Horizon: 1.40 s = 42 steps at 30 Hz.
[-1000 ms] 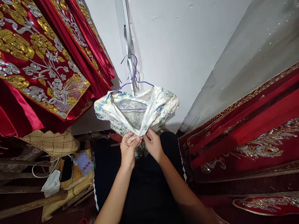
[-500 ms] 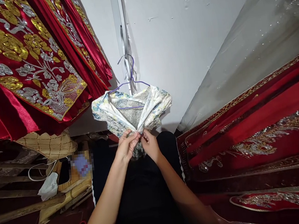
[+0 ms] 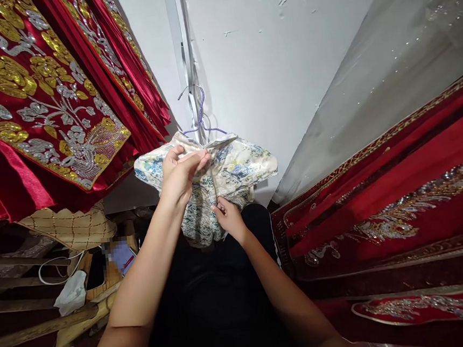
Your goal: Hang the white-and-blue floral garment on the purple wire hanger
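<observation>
A white garment with a blue and yellow floral pattern (image 3: 239, 165) hangs from a thin purple hanger (image 3: 201, 108) in front of the wall. My left hand (image 3: 180, 170) is raised at the garment's neckline, its fingertips pinched together on the front edge near the collar. Lower on the front opening, my right hand (image 3: 227, 214) pinches the garment's edge between thumb and fingers. The two front edges meet from the collar down to my right hand.
Red garments with gold and silver sequins (image 3: 59, 102) hang at the left. More red embroidered cloth (image 3: 419, 189) and a sheer white fabric (image 3: 370, 91) are on the right. A phone (image 3: 96, 269) and a white crumpled bag (image 3: 71, 293) lie at the lower left.
My left hand has moved up to the collar, while my right hand stays low on the front. The neckline, wide open before, is now drawn together and the sleeves spread wider.
</observation>
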### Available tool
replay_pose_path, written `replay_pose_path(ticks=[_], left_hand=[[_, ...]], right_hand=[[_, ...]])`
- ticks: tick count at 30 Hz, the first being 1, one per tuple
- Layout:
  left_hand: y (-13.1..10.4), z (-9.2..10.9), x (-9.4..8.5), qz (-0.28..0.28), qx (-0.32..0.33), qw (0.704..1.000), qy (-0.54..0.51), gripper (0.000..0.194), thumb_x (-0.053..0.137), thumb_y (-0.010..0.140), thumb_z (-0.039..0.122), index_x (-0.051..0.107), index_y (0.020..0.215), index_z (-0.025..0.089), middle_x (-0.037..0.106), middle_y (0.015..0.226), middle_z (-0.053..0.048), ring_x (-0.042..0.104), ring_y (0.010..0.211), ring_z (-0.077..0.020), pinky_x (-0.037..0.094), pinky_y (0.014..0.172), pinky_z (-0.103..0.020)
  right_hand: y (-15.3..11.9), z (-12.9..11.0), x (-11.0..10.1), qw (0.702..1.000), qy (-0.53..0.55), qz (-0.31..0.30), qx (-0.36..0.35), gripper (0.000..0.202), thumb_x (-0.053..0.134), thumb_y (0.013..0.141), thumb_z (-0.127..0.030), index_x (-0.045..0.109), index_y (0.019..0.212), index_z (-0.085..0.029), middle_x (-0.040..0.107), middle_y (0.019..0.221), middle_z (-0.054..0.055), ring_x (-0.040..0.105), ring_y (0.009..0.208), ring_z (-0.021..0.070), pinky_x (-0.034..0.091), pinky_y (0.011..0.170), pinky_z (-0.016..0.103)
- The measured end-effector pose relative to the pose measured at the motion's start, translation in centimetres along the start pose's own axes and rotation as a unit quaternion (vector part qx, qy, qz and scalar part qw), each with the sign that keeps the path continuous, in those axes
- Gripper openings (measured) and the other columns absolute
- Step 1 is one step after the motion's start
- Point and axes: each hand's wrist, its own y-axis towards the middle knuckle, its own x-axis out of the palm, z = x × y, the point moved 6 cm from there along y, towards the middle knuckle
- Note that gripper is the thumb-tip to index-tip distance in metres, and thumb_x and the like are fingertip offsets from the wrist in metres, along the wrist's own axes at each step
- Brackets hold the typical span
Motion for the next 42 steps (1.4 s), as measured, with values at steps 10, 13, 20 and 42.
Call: replay_pose_path(ticks=[10, 13, 20, 42], left_hand=[[-0.3, 0.8, -0.2, -0.023, 0.034, 0.998, 0.041, 0.054, 0.087, 0.06, 0.014, 0.044, 0.093, 0.022, 0.075, 0.079, -0.001, 0.075, 0.072, -0.017, 0.062, 0.071, -0.026], [-0.5, 0.9, 0.0, -0.045, 0.059, 0.995, 0.063, 0.053, 0.087, 0.061, 0.016, 0.046, 0.093, 0.022, 0.075, 0.078, 0.0, 0.074, 0.069, -0.016, 0.06, 0.067, -0.026], [-0.5, 0.3, -0.2, -0.063, 0.082, 0.991, 0.083, 0.048, 0.084, 0.066, 0.02, 0.045, 0.095, 0.021, 0.074, 0.076, 0.0, 0.072, 0.067, -0.0142, 0.054, 0.062, -0.023], [-0.3, -3.7, -1.1, -0.038, 0.066, 0.991, 0.114, 0.051, 0.077, 0.067, 0.018, 0.034, 0.093, 0.024, 0.061, 0.059, 0.009, 0.051, 0.046, -0.0081, 0.038, 0.05, -0.019]], right_hand=[[0.6, -3.5, -3.8, 0.978, -0.034, -0.204, 0.003, 0.017, 0.06, 0.089, -0.037, 0.061, 0.085, -0.021, 0.064, 0.068, 0.0, 0.051, 0.052, 0.0134, 0.036, 0.053, 0.028], [3.1, -9.7, -8.1, 0.992, 0.048, -0.055, -0.099, 0.031, 0.054, 0.094, -0.039, 0.063, 0.121, -0.025, 0.069, 0.084, 0.002, 0.052, 0.056, 0.0132, 0.039, 0.053, 0.029], [7.6, -16.6, -10.5, 0.975, -0.03, -0.02, -0.219, 0.016, 0.058, 0.092, -0.032, 0.068, 0.093, -0.019, 0.056, 0.067, -0.002, 0.045, 0.06, 0.0114, 0.032, 0.058, 0.026], [8.4, -19.9, -10.4, 0.957, -0.069, -0.002, -0.28, 0.03, 0.054, 0.096, -0.035, 0.049, 0.071, -0.02, 0.041, 0.059, -0.005, 0.035, 0.056, 0.0101, 0.025, 0.057, 0.027]])
